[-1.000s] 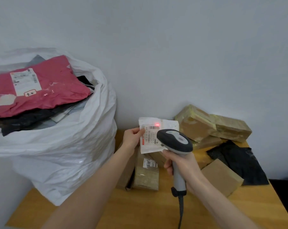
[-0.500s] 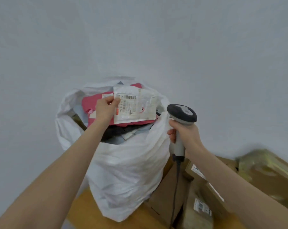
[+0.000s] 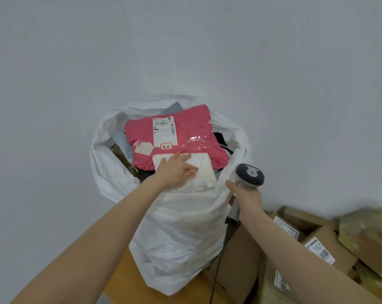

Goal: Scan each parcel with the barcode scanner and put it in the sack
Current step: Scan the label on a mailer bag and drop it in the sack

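- White and flat, the parcel (image 3: 204,170) lay on top of the load in the sack (image 3: 181,233), at the near rim. Its far edge overlapped a pink mailer (image 3: 192,132).
- The left hand (image 3: 174,170) rested on the parcel with its fingers (image 3: 181,157) straight and spread. It pressed down rather than gripped, and held nothing.
- The right hand (image 3: 248,195) was curled round the handle of the scanner (image 3: 250,174), which stood upright just beside the sack's right wall.
- The sack looked heaped to the brim. The likeliest slip was the parcel sliding off the glossy mailer and over the near rim once the palm lifted.
- The sack's walls were soft and it stood near the end of the worktop (image 3: 124,273). A hard downward push could fold the rim or tip the whole load.
- The cable (image 3: 216,270) hung between the sack and the boxes (image 3: 321,240). A quick swing of the scanner toward them could snag it on a box corner or drag at the sack.
- Several boxes waited at the right, and room for them in the sack seemed short.
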The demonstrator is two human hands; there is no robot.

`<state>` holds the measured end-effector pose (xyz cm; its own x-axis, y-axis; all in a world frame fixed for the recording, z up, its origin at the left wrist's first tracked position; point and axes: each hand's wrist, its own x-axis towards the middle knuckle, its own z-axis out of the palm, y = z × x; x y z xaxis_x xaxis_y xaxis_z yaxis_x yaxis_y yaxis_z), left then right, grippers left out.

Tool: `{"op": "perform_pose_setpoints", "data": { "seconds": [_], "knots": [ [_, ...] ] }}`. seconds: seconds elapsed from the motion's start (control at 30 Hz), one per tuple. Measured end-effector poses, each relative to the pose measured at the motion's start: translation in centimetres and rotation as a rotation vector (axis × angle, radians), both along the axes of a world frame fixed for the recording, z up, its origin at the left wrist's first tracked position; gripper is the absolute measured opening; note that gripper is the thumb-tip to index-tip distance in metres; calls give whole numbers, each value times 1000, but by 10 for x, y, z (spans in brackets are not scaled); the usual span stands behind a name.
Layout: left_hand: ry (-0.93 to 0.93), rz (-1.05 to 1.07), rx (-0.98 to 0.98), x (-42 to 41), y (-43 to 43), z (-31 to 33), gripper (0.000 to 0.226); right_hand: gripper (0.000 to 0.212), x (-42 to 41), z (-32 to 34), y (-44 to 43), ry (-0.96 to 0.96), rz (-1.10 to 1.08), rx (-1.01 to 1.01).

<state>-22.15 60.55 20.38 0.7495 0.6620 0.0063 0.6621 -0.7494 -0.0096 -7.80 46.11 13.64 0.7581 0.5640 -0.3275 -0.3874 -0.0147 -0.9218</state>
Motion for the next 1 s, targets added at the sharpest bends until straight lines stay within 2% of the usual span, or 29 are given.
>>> {"op": "perform_pose_setpoints", "data": {
  "seconds": [0.07, 0.13, 0.23, 0.3, 0.37, 0.4, 0.47, 0.5, 0.6, 0.73, 0.83, 0.9, 1.0],
  "knots": [
    [-24, 47, -163, -6, 4, -4, 43, 48, -3, 5, 6, -21, -33, -29],
    [-125, 65, -261, -15, 7, -3, 42, 31, -2, 24, 9, -93, -46, -28],
    [-258, 113, -400, -25, 6, 0, 46, 19, 3, 79, 5, -179, -45, 175],
    [-266, 124, -401, -27, 4, 4, 49, 23, 9, 117, 0, -239, -60, 296],
    [-309, 118, -423, -27, 5, 9, 49, 38, 14, 134, -5, -271, -62, 335],
    [-341, 123, -444, -27, 7, 11, 50, 39, 15, 135, -8, -269, -56, 320],
    [-370, 137, -469, -29, 11, 13, 52, 24, 18, 124, -15, -241, -27, 266],
    [-340, 138, -463, -29, 14, 14, 55, 14, 19, 118, -19, -220, -5, 242],
    [-199, 143, -339, -22, 25, 26, 63, 14, 33, 113, -27, -197, 41, 176],
    [-280, 128, -30, -4, 36, 66, 45, 17, 64, 137, -30, -273, -8, 123],
    [-323, 37, 62, 13, 38, 86, 29, 16, 82, 163, -18, -407, 14, 83],
    [-340, 5, 71, 27, 38, 92, 38, 20, 91, 179, -5, -485, 72, 60],
    [-250, -21, 120, 47, 47, 95, 59, 25, 99, 195, 21, -571, 129, 16]
  ]
}}
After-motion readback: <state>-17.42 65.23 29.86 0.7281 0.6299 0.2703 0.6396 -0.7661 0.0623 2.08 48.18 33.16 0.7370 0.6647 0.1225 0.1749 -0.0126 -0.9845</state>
